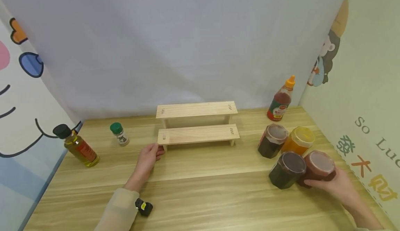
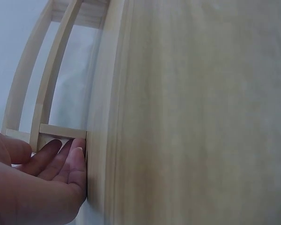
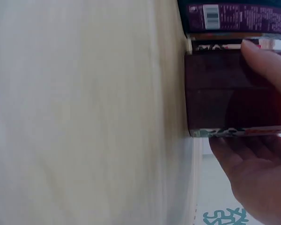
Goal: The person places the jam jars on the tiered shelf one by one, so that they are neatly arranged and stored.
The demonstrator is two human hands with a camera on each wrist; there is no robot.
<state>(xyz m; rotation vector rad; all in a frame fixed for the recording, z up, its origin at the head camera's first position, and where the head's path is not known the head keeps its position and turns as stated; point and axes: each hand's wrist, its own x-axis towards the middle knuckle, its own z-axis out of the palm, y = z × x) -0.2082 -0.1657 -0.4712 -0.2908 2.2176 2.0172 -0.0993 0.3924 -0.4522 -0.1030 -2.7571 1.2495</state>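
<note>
My left hand [image 1: 148,157] is at the near left end of the two-tier wooden rack [image 1: 198,134]; in the left wrist view its thumb lies over the lower board's end, with the curled fingers [image 2: 77,168] beneath, against the leg. On the right side, my right hand [image 1: 335,186] grips a dark red jar [image 1: 319,163], thumb on one side and fingers on the other. This faceted jar [image 3: 225,93] fills the grip in the right wrist view. Beside it stands a dark-lidded jar [image 1: 287,169]. A brown jar [image 1: 272,140] and a yellow-orange jar [image 1: 298,140] stand just behind.
A red sauce bottle [image 1: 280,101] with an orange cap stands at the back right. Toward the left are a green-capped shaker [image 1: 119,134] and a dark-capped oil bottle [image 1: 76,146]. A pale curtain [image 1: 187,43] hangs behind the wooden table [image 1: 200,203], with printed panels at both sides.
</note>
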